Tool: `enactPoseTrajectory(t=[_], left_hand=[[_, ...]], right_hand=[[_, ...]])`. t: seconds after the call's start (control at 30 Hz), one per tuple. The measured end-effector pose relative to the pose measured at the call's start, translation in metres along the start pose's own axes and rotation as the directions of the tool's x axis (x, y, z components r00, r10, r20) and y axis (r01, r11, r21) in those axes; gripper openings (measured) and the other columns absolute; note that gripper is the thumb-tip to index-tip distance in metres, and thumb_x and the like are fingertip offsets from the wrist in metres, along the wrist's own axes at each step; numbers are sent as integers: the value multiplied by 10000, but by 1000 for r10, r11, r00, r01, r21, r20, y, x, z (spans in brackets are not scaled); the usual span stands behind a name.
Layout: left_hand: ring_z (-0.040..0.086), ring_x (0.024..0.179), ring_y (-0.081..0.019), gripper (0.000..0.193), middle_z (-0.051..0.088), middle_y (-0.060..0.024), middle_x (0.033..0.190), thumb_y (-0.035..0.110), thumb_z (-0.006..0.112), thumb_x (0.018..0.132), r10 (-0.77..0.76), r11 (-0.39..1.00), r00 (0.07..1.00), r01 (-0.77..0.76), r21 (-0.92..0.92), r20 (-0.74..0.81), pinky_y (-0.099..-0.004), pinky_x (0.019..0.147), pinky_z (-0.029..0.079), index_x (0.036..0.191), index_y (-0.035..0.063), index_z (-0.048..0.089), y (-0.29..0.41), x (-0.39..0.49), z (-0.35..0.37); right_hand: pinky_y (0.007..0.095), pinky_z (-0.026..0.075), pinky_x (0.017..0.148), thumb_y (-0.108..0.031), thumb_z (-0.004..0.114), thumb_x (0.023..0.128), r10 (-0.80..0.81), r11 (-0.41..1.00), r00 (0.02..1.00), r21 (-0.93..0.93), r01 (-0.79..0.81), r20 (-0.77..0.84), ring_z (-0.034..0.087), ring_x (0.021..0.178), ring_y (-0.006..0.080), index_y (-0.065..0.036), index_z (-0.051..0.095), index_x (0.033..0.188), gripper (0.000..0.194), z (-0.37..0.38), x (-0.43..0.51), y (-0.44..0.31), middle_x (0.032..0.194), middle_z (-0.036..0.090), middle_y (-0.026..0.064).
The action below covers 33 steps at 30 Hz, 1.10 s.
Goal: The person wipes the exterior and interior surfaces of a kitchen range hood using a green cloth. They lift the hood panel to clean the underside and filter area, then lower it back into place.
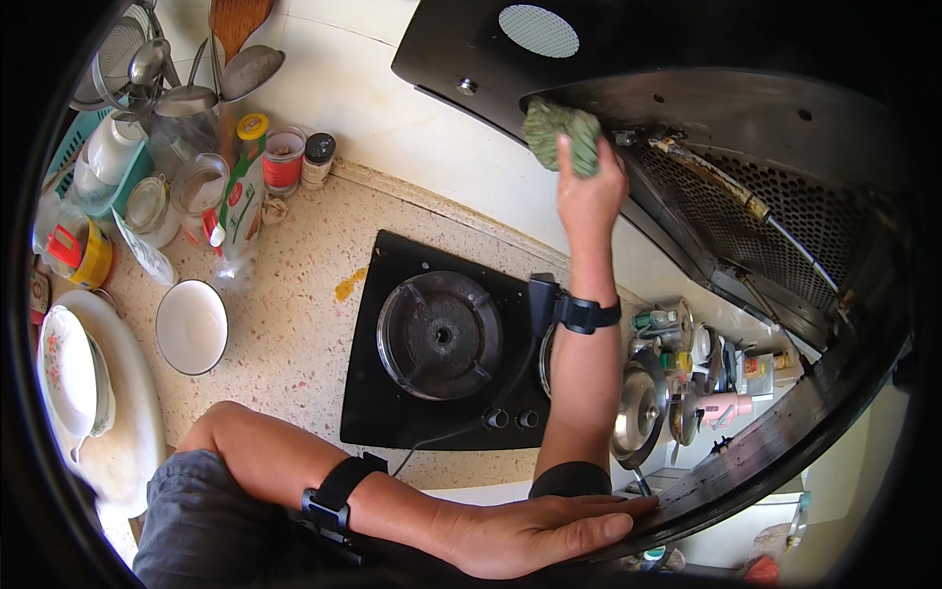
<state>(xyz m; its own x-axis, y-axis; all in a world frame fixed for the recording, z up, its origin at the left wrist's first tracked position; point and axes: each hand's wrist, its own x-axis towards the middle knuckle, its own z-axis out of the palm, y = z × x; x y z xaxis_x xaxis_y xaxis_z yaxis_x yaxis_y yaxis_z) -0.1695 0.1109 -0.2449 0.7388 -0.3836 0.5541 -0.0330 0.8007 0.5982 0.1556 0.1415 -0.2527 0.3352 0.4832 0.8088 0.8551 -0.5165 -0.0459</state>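
Note:
My right hand [592,177] is raised at the upper middle and grips a crumpled green cloth [563,136]. The cloth lies against the black range hood [456,55], at the rim of its metal inner recess. My left hand [533,530] reaches across the bottom of the view, its fingers extended and resting on the hood's near edge [706,486]. A perforated metal filter [751,213] with a greasy rod across it is to the right of the cloth. Below my right hand sits a black gas hob [368,368] with a round burner [441,335], partly hidden by my forearm.
A white bowl [191,327] stands on the speckled countertop [294,309], left of the hob. Jars, a red-banded container [283,158] and a utensil holder crowd the upper left. Plates lie on a white board [136,442] at far left. Pans [636,416] and a pink thermos [725,407] stand at right.

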Motion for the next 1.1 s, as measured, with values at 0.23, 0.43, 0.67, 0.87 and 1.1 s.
enactPoseTrajectory(t=[0.23,0.43,0.67,0.87,1.1], left_hand=[[419,1307,-226,564,477,-177,1401,376,338,1047,14,997,1000,-13,-73,5,-326,1088,317,1409,-53,389,3,1,-2],[438,1287,-213,549,509,-165,1369,372,342,1047,23,1000,998,-22,8,-53,-316,1086,322,1402,-42,409,4,0,1],[451,1275,-214,568,499,-168,1376,386,325,1049,-36,999,999,37,28,-27,-315,1080,331,1412,-45,393,12,-3,-1],[451,1273,-212,583,484,-160,1394,403,317,1046,-49,999,999,49,17,4,-322,1073,339,1427,-34,374,14,2,0],[495,1182,-167,590,517,-121,1354,428,313,1043,-148,989,989,148,-4,-3,-298,1015,392,1444,-1,371,14,-4,-2]], right_hand=[[445,538,730,-454,627,839,568,500,821,-771,-395,-52,682,843,371,-7,724,864,458,-92,-14,186,908,702,197],[484,538,780,-321,653,806,621,519,764,-640,-567,-173,668,885,419,38,681,936,384,-59,-12,183,964,685,235],[458,540,703,-211,718,748,344,895,918,-227,-385,-199,660,779,408,53,611,837,299,9,17,26,838,653,245],[445,532,686,-198,756,706,196,971,949,-83,-222,-245,650,744,411,30,632,785,272,11,16,22,809,659,218],[393,541,631,-354,797,733,506,823,809,-112,-556,-300,702,726,295,-31,705,794,341,-43,-2,99,788,712,153]])
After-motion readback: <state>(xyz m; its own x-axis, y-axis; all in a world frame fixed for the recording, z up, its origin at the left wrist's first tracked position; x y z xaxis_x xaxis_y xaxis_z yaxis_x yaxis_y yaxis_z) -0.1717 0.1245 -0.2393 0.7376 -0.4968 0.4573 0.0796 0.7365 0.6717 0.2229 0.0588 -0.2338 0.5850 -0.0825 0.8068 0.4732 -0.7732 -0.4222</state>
